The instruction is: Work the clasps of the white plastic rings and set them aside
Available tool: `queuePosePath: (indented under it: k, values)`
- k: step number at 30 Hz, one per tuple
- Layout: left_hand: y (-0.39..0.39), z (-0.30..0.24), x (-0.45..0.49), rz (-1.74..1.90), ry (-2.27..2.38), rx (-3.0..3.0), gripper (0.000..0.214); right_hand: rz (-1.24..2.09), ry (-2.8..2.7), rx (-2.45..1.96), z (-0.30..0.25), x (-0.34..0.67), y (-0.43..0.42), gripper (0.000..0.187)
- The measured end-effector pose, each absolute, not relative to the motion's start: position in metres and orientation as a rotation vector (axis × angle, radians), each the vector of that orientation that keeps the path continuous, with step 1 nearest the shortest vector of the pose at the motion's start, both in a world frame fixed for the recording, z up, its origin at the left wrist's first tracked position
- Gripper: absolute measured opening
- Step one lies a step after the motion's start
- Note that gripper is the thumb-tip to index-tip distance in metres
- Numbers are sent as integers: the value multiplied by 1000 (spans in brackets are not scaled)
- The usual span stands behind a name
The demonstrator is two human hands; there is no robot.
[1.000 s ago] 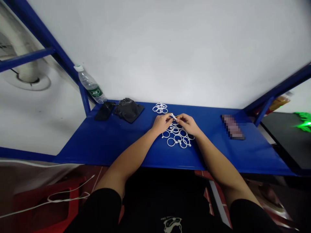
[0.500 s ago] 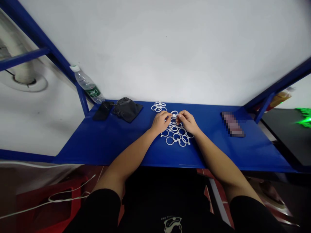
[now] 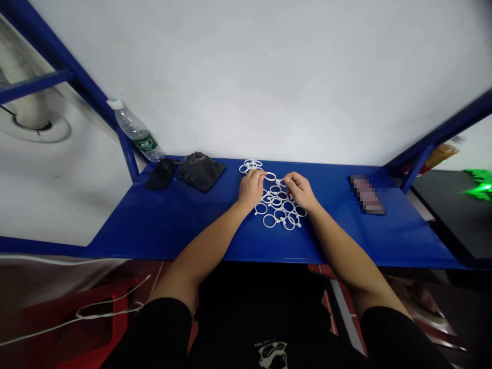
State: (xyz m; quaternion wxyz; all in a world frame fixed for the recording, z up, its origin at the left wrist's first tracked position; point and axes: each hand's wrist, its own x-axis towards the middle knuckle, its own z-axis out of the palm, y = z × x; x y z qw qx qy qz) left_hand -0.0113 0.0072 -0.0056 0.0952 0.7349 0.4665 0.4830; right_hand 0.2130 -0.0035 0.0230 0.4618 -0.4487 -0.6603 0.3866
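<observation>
A white plastic ring (image 3: 271,177) is held between my two hands just above the blue table (image 3: 184,225). My left hand (image 3: 250,188) pinches its left side and my right hand (image 3: 302,191) pinches its right side near the small knob. Below and between the hands lies a spread of several white rings (image 3: 280,210) on the table. A smaller heap of white rings (image 3: 249,165) sits just beyond my left hand, close to the wall.
A black pouch (image 3: 200,171) and a dark flat object (image 3: 160,173) lie at the back left, by a plastic water bottle (image 3: 135,131) leaning on the blue frame post. A phone (image 3: 367,194) lies at the right. A red stool (image 3: 80,318) stands lower left.
Both hands have moved slightly away from me, toward the wall, with the ring still between them. The ring now lies flatter between my fingers. The view has shifted a little.
</observation>
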Motion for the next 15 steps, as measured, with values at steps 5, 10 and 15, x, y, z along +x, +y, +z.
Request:
queuePosePath:
  k: [5,10,15]
  values:
    - [16,-4,-20,1580,1439,2029,23,1029,-1570,-1035,23,215,-3,49]
    - [9,-2,-16,1597,1292,2144,26,1006,-1568,-1045,21,213,-4,31]
    - [5,-5,-11,1522,1253,2233,26,793,-1582,-1139,17,212,-3,26]
